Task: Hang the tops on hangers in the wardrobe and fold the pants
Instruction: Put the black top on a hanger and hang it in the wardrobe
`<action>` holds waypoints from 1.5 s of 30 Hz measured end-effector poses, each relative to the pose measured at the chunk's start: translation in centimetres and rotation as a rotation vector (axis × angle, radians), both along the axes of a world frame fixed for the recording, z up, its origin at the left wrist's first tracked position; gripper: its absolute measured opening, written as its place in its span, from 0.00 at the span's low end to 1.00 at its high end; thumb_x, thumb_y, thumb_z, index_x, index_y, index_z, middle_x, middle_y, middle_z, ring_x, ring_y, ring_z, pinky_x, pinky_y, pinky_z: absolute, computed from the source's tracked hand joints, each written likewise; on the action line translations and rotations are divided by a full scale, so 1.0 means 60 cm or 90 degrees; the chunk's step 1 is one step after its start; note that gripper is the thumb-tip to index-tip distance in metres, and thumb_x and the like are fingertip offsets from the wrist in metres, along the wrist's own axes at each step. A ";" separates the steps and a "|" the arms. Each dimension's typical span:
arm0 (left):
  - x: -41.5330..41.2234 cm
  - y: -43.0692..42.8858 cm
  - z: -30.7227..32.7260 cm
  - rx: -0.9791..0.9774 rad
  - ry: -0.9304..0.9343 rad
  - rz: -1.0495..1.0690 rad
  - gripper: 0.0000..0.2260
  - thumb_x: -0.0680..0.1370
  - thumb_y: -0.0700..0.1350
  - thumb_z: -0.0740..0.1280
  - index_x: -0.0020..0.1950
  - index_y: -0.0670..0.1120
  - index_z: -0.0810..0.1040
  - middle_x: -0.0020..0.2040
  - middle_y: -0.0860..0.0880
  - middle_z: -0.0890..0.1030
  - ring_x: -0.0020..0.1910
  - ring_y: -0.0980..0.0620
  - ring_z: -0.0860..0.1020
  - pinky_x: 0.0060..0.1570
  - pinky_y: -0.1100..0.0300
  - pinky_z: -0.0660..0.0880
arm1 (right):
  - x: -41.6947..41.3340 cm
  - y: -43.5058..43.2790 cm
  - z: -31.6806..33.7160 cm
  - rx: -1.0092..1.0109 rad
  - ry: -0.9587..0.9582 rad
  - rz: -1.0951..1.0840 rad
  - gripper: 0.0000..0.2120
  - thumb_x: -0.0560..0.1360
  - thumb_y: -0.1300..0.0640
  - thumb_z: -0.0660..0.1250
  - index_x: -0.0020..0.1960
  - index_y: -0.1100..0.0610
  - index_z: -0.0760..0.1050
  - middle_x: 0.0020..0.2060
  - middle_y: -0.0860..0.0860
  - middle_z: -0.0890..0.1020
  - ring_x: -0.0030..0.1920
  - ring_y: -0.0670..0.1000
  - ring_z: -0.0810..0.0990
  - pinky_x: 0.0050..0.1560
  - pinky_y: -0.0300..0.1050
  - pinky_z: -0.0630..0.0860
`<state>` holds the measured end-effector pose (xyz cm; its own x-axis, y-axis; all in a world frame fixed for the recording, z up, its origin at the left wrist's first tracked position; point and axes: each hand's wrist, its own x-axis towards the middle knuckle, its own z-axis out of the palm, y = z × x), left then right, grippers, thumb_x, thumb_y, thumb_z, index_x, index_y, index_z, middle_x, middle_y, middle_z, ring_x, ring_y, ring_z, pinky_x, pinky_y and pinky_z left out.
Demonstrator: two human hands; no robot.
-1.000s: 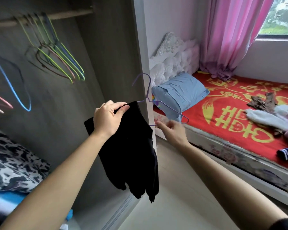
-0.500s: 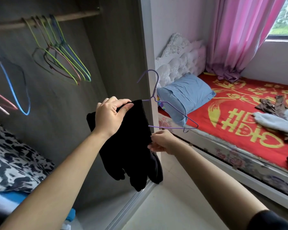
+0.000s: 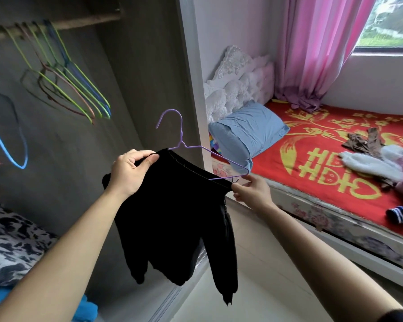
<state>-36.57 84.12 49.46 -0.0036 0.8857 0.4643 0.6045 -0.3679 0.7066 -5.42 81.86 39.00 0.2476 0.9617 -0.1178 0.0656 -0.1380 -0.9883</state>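
A black long-sleeved top (image 3: 175, 224) hangs spread out in front of the open wardrobe. My left hand (image 3: 129, 173) pinches its left shoulder. My right hand (image 3: 250, 190) pinches its right shoulder beside the lower right end of a purple wire hanger (image 3: 197, 148). The hanger's hook points up and its right arm shows above the top's neckline; its left arm is hidden by the cloth. Several empty wire hangers (image 3: 65, 77) hang on the wardrobe rail (image 3: 79, 22). More clothes (image 3: 382, 159) lie in a pile on the bed.
A bed with a red cover (image 3: 323, 163) and a blue pillow (image 3: 247, 133) stands to the right, under a window with a pink curtain (image 3: 316, 49). The wardrobe's side panel (image 3: 191, 73) stands between them. Patterned bedding (image 3: 12, 242) lies low in the wardrobe. Pale floor (image 3: 261, 275) lies below my arms.
The bunched top has been spread wide between my hands. My right hand has moved right and gripped the top's right shoulder at the hanger's end. The hanger has tilted lower on the right.
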 end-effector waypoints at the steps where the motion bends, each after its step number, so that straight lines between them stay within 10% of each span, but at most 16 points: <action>1: 0.001 0.003 0.000 0.001 0.001 -0.010 0.06 0.75 0.55 0.72 0.44 0.68 0.82 0.43 0.52 0.82 0.46 0.53 0.82 0.53 0.59 0.76 | 0.007 0.002 -0.004 0.002 -0.012 -0.007 0.26 0.60 0.51 0.73 0.58 0.50 0.75 0.30 0.51 0.84 0.30 0.48 0.82 0.37 0.47 0.82; 14: 0.049 -0.006 0.007 0.020 0.187 -0.020 0.12 0.76 0.55 0.58 0.53 0.56 0.78 0.48 0.55 0.77 0.52 0.51 0.76 0.55 0.50 0.73 | 0.006 0.014 0.013 0.028 -0.024 -0.039 0.14 0.57 0.46 0.67 0.38 0.53 0.78 0.27 0.46 0.81 0.28 0.46 0.77 0.30 0.40 0.73; 25: 0.122 -0.020 0.004 0.125 0.249 0.138 0.25 0.68 0.79 0.58 0.28 0.59 0.68 0.25 0.58 0.70 0.33 0.54 0.71 0.32 0.60 0.67 | 0.006 0.018 0.008 0.037 0.009 -0.037 0.20 0.59 0.49 0.70 0.49 0.55 0.78 0.27 0.44 0.81 0.30 0.47 0.79 0.38 0.46 0.79; 31: 0.104 0.006 0.008 0.031 0.005 0.045 0.12 0.71 0.69 0.68 0.45 0.63 0.83 0.41 0.65 0.84 0.41 0.64 0.80 0.43 0.65 0.75 | 0.013 0.011 -0.004 0.023 -0.136 0.020 0.44 0.58 0.43 0.70 0.73 0.53 0.68 0.34 0.50 0.83 0.37 0.50 0.80 0.47 0.51 0.78; 37: 0.062 0.023 0.006 0.009 -0.059 -0.056 0.27 0.71 0.69 0.68 0.31 0.45 0.76 0.27 0.53 0.67 0.29 0.57 0.63 0.29 0.65 0.61 | 0.024 0.002 0.009 0.058 -0.158 0.039 0.06 0.62 0.46 0.68 0.35 0.40 0.84 0.26 0.43 0.81 0.30 0.41 0.76 0.39 0.45 0.76; 45: 0.034 0.004 0.008 0.043 0.133 0.032 0.29 0.77 0.67 0.61 0.29 0.45 0.60 0.23 0.50 0.56 0.24 0.53 0.57 0.26 0.59 0.55 | 0.042 -0.008 0.019 0.056 -0.109 0.051 0.11 0.68 0.57 0.67 0.36 0.45 0.86 0.26 0.48 0.81 0.27 0.45 0.75 0.34 0.40 0.75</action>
<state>-34.53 84.36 49.91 0.0558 0.8539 0.5174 0.7541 -0.3757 0.5386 -2.92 81.37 40.14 0.1787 0.9839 0.0046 0.2413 -0.0393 -0.9697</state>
